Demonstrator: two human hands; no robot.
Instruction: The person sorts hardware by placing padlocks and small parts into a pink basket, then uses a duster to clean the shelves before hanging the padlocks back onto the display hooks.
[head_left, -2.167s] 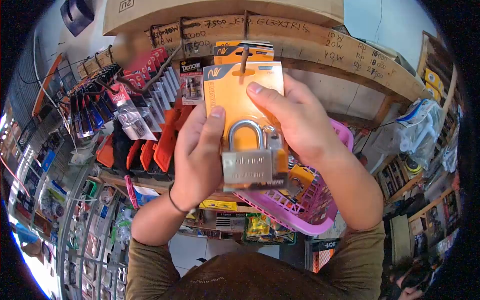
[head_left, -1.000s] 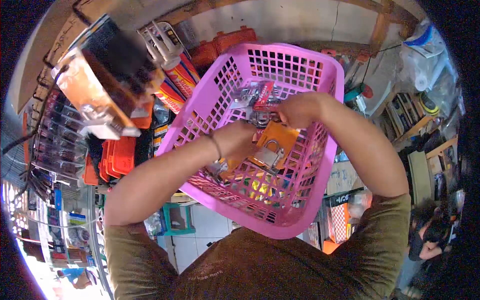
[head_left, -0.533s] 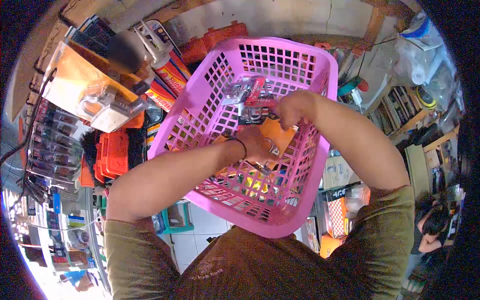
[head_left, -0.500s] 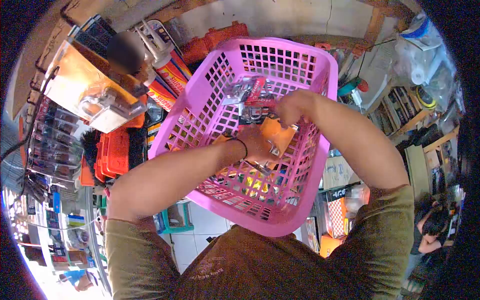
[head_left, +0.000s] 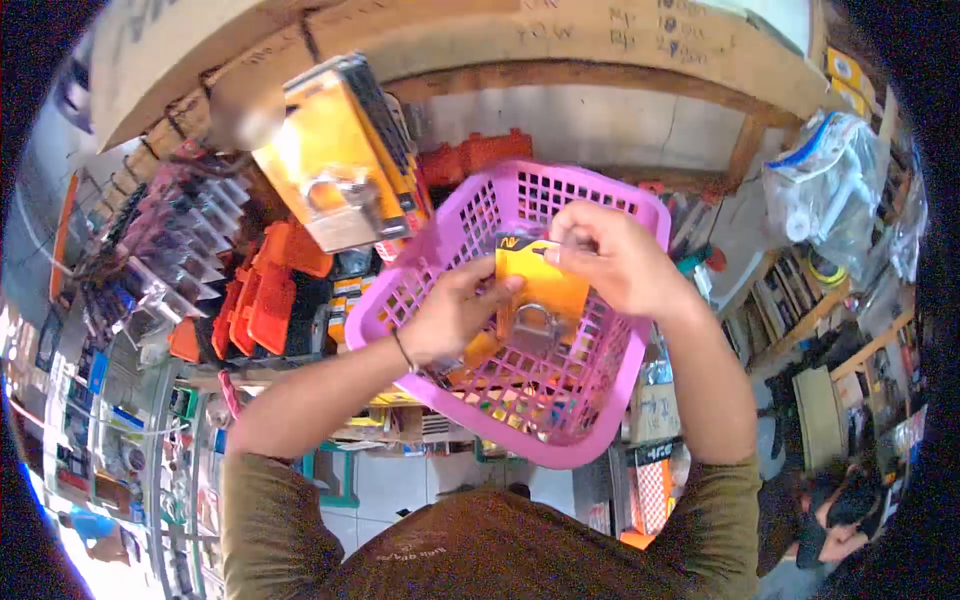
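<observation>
Head view. I have a padlock pack (head_left: 540, 275) up over the pink basket (head_left: 583, 455), orange card facing the camera, padlock at the card's lower part. My left hand (head_left: 455, 310) is closed on the card's left edge, thumb across the front. My right hand (head_left: 620, 262) is pinched narrow on its upper right corner, fingers curled.

Basket: mesh walls and bottom, wide rim, tipped toward the wearer. Another orange pack (head_left: 482, 350) lies inside, low on the left, partly under my left hand; can't read it. Small coloured bits show through the mesh near the bottom; I can't tell if they're in the basket or beneath it.

Left of the basket, a stack of hanging padlock packs (head_left: 325, 150), orange cards, front one with a big padlock. Below those, orange cases (head_left: 265, 300) in a group, and further left a row of clear blister packs (head_left: 190, 235). A red case (head_left: 480, 155) sits behind the basket's far rim.

Right side: clear plastic bag (head_left: 830, 180) with white pieces in it, and a checkered box (head_left: 652, 495) lower down, near the right sleeve.
</observation>
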